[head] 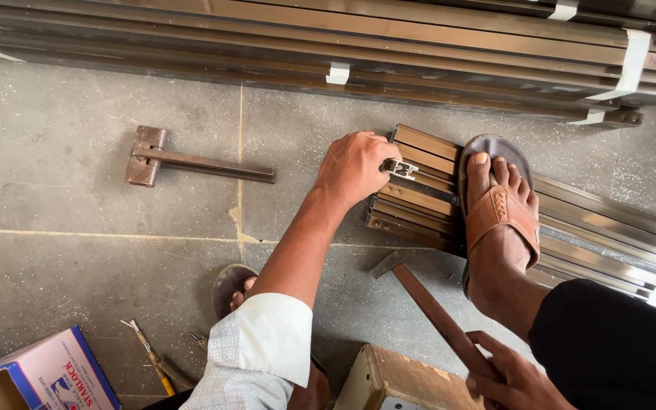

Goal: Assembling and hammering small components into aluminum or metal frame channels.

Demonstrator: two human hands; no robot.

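Two hands are at work on the floor. The left hand point(354, 168) pinches a small metal bracket point(399, 168) against the end of a bundle of bronze metal profiles point(419, 201), fingers curled over it. The right hand point(512, 376), partly cut off by the lower edge, is closed around a hammer point(430, 307). A sandalled foot point(497, 216) presses on the bundle. A metal T-piece point(184, 159) lies well apart.

Grey stone floor point(77, 250), metal profiles point(419, 197), T-shaped tool point(191, 161), cardboard box point(47, 376)
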